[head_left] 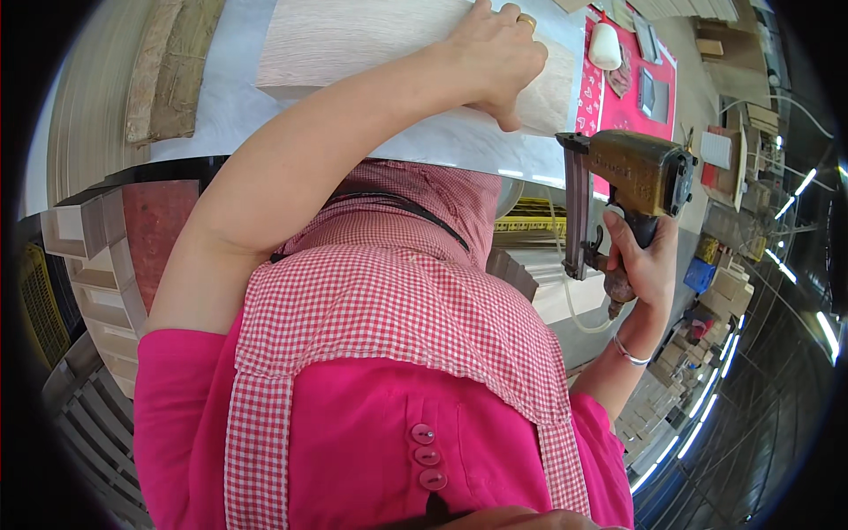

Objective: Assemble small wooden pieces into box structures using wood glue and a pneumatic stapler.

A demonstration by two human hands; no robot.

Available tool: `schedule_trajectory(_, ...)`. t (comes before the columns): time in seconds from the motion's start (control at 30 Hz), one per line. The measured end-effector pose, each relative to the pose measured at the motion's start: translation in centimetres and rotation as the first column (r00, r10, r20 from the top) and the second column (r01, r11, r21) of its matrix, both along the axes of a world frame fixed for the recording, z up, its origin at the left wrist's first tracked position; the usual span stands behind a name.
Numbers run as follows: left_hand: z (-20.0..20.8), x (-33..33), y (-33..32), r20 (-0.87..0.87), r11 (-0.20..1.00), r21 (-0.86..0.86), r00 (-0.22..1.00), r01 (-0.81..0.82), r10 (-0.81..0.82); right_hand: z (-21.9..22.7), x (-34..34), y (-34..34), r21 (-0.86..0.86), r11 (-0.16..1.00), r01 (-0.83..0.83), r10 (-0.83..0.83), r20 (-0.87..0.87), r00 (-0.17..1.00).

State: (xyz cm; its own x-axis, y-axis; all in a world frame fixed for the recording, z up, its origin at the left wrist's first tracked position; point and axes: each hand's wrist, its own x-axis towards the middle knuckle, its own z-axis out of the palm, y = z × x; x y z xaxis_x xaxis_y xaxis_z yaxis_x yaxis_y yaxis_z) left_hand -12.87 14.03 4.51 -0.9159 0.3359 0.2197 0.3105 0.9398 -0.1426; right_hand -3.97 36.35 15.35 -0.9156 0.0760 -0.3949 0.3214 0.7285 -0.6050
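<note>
A pale, wood-grained block or box [353,40] lies on the white-topped table, its near side showing some thickness. My left hand [503,57] reaches across it near its right end, with the thumb at the near edge and the fingers bent over toward the far side. The fingertips are partly out of sight. In my right hand [647,256] is a pneumatic nail gun [636,172], gripped by its handle. Its nose is at the table's near right edge, beside the wooden piece, and I cannot tell whether they touch. A pale air hose [579,322] hangs below the gun.
A white bottle [605,47] stands on a pink printed sheet [623,97] at the table's right. Stacked thin boards [93,97] and a rough wooden slab [174,71] are at the left. Open wooden boxes [104,296] sit below them. Yellow crates [530,214] show beneath the table.
</note>
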Motion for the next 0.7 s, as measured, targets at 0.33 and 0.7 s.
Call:
schedule_trajectory(0.33, -0.2, -2.2, -2.3, 0.221, 0.865, 0.453, 0.913, 0.215, -0.342, -1.0, 1.3, -0.7, -0.111, 0.991, 0.079, -0.083, -0.026, 0.996)
schedule_trajectory(0.7, -0.2, -0.1, -1.1, -0.112, 0.995, 0.087, 0.993, 0.045, -0.036, -0.4, 0.7, -0.8, -0.016, 0.999, 0.05, -0.049, 0.012, 0.999)
